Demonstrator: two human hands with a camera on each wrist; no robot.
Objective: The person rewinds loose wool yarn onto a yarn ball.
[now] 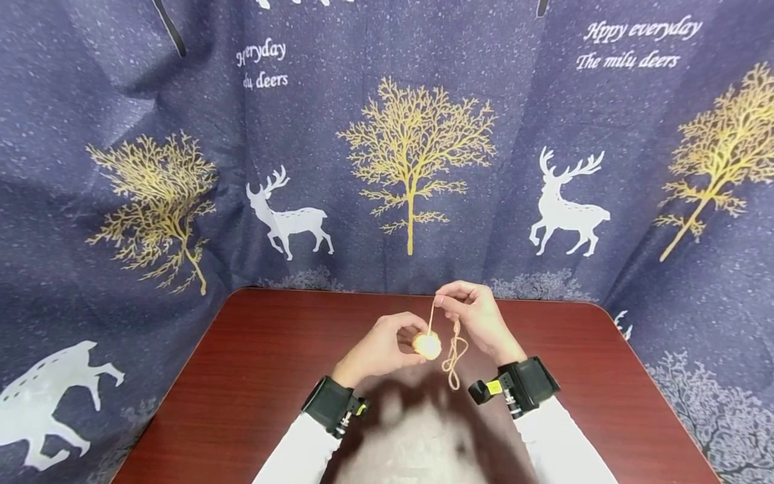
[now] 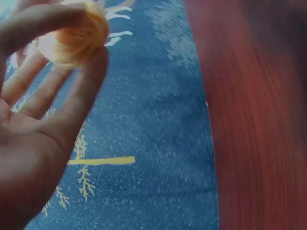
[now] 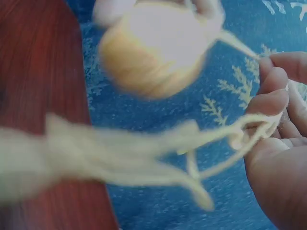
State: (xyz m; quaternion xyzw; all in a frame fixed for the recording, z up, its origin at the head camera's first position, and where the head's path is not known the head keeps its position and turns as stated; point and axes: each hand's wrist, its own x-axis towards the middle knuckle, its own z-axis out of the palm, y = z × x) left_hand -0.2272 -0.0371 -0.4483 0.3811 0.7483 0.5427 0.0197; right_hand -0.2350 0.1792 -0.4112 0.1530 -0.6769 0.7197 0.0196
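A small ball of pale orange yarn [image 1: 427,345] is held above the table by my left hand [image 1: 383,343], pinched between thumb and fingers. In the left wrist view the wound strands of the yarn ball [image 2: 79,36] show between the fingertips. My right hand [image 1: 474,316], higher and to the right, pinches a strand [image 1: 431,316] that runs taut up from the ball. Loose loops of the same yarn [image 1: 455,356] dangle below the right hand. In the right wrist view these yarn loops [image 3: 216,139] pass through its curled fingers, blurred toward the left.
Beneath both hands is a reddish-brown wooden table [image 1: 272,356] with rounded far corners. A dark blue curtain [image 1: 375,269] printed with deer and trees hangs behind and at both sides. A pale bright patch [image 1: 417,437] and shadows lie at the table's near edge.
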